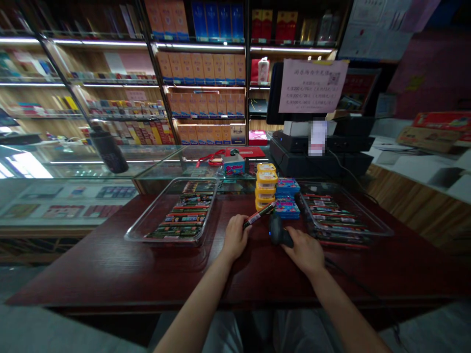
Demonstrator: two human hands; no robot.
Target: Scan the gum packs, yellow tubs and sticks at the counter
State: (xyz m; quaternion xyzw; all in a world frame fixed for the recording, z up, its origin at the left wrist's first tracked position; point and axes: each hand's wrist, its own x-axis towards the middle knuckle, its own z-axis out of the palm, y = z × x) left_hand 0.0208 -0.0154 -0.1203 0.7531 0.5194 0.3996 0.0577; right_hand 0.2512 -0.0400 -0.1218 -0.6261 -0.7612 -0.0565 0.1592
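Between the fingers of my left hand [235,236] is a slim, dark stick-shaped packet [259,214] with a pale label, its far end tilted up to the right. My right hand [304,249] grips a black barcode scanner [276,231], whose head points toward the packet and shows a small blue light. To the left, a clear plastic tray [134,231] holds many similar stick packets [184,215] in rows. A second clear tray [382,228] at the right has more of these packets [333,211], with some lying at its near edge.
Behind my hands stand stacked yellow tubs [265,189] and blue-pink boxes [287,208]. A glass counter [165,166] with a small blue box [234,164] lies beyond. At the back right is a monitor [275,93] bearing a paper notice. The scanner's cable [353,277] trails right.
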